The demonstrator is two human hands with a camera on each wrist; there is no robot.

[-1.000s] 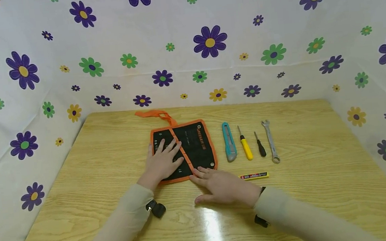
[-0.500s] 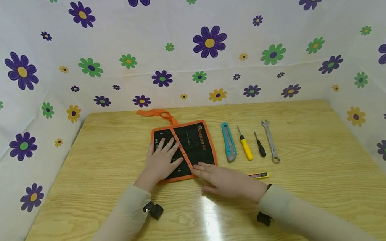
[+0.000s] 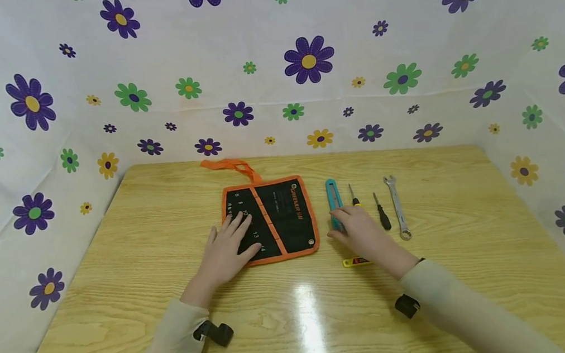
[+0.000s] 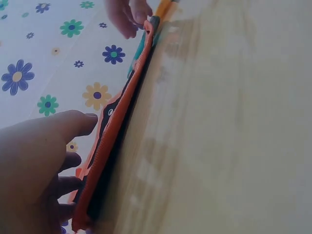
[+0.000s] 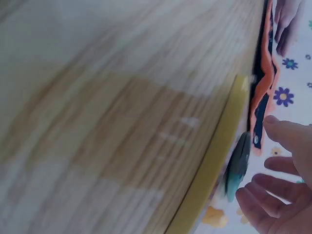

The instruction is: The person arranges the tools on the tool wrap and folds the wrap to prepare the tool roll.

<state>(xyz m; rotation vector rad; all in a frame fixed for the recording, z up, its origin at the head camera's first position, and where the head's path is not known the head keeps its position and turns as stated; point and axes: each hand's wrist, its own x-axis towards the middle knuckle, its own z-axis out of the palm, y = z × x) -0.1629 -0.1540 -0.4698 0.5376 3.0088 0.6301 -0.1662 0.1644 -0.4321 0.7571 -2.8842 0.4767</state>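
A black tool pouch [image 3: 286, 215] with orange edging lies flat on the table, its printed size numbers facing up. My left hand [image 3: 226, 254] is spread over the pouch's left part, fingers extended. Further right, my right hand [image 3: 365, 236] is over the handle end of a turquoise utility knife [image 3: 333, 191], thumb and fingers apart around it. In the right wrist view the fingers of that hand are loosely bent beside the knife [image 5: 239, 163], not closed on it. The hand also covers most of a yellow-handled screwdriver [image 3: 354, 197].
To the right lie a small black screwdriver [image 3: 383, 215] and a combination wrench [image 3: 397, 205]. A flat yellow case [image 3: 353, 262] is partly hidden under the right forearm. An orange strap [image 3: 231, 164] trails from the pouch toward the flowered cloth [image 3: 258, 128] at the back.
My right hand has left the pouch's lower edge and moved right, over the utility knife. My left hand has slid slightly down and left on the pouch.
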